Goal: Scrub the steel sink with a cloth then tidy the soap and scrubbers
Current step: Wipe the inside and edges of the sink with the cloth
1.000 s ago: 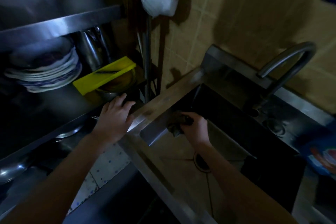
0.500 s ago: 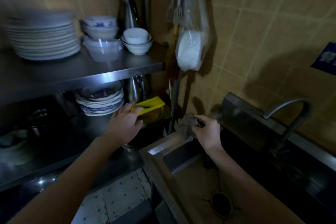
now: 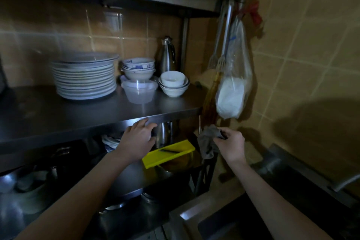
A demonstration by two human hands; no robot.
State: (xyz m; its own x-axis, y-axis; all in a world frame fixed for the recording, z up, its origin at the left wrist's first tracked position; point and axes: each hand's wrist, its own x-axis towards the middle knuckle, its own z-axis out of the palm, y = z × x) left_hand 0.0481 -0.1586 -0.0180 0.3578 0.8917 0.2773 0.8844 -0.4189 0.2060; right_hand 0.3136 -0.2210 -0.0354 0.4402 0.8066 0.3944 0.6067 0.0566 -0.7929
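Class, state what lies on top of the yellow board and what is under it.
A thin dark blade, perhaps a knife, lies on the yellow board. Under it a bowl partly shows; the board hides the bowl's contents.

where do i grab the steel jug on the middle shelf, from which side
Probably its handle, on the right, reaching over from the front right: the steel jug stands upright behind stacked bowls, which block its lower body but leave the handle clear.

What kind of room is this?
Most likely a kitchen, maybe a restaurant's washing-up corner: a stack of plates and bowls sit on a steel shelf beside a steel sink, and the right hand holds a cloth.
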